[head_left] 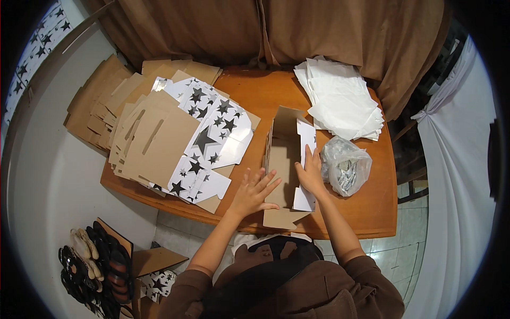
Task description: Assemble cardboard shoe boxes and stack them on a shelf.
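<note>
Head view: cardboard box [286, 159] between the two hands [252, 195] [312, 174]

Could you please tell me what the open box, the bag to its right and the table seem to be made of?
The box looks like cardboard: matte brown inside, smooth white on a folded flap. The bag is probably thin plastic, being translucent, crinkled and slightly glossy. The table appears wooden with varnish, given its shiny orange-brown top; it could also be veneer.
</note>
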`<state>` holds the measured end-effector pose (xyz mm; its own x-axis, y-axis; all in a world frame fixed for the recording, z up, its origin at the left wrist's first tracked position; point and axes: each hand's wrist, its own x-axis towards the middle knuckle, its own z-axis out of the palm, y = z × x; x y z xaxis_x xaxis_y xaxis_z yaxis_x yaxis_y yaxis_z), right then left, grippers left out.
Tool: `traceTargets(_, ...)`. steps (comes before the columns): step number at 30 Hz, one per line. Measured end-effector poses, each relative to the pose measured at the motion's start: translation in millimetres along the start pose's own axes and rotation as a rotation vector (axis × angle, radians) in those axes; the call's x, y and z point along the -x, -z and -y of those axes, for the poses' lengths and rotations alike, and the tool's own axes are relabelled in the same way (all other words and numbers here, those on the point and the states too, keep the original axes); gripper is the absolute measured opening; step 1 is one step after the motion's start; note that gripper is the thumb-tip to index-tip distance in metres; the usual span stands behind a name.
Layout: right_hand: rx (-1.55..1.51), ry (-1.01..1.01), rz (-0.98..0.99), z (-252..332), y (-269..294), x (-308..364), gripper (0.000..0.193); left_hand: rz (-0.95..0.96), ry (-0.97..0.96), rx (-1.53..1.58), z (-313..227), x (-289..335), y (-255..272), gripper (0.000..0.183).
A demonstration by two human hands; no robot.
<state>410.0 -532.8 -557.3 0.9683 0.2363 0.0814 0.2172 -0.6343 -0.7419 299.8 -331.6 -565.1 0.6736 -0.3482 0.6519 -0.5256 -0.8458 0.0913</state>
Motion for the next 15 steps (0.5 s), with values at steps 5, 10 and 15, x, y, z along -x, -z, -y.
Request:
traceTargets(5, 0.408, 0.005, -0.058, 15, -15, 9, 0.069, 0.027, 0.091, -0.421, -6, -1, 3, 0.081)
traceTargets(10, 0.507, 0.046, -0.133, 12, -19, 8, 0.068, 0.055, 0.408, -0.381, -28, 9, 7, 0.065)
traceTargets(15, 0.504, 0.048, -0.119, 17, -23, 11, 0.067, 0.407, 0.693, 0.011, -17, 0, 9, 0.064)
